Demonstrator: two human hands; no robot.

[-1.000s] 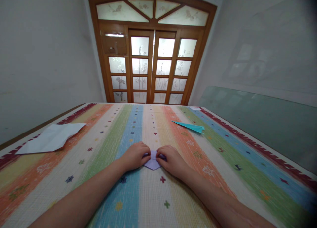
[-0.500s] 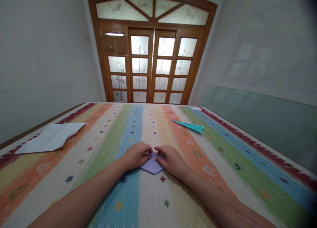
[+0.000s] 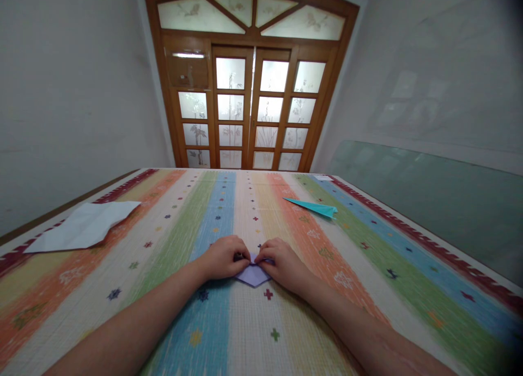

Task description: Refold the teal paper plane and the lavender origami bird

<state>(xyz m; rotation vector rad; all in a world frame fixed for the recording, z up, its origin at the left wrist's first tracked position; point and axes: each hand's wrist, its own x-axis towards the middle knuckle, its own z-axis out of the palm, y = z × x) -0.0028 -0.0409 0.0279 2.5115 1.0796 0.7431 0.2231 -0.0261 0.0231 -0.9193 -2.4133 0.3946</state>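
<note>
A small folded sheet of purple paper (image 3: 253, 277) lies on the striped tablecloth in front of me, its pointed edge toward me. My left hand (image 3: 227, 257) pinches its left side between thumb and curled fingers. On the opposite side my right hand (image 3: 281, 260) grips the paper the same way, thumb and fingertips pressed together. Both sets of fingertips are close to each other near the middle of the sheet. The hands cover the paper's left and right sides.
A turquoise paper plane (image 3: 314, 207) rests farther off to the right. Over on the left lies a creased white sheet (image 3: 85, 226). The striped tablecloth (image 3: 171, 305) covers the table, with wooden glazed doors (image 3: 251, 109) beyond and a greenish glass panel (image 3: 425, 174) at the right.
My fingertips have closed onto the purple paper, and a fold now shows across it between the thumbs. The other papers have stayed put.
</note>
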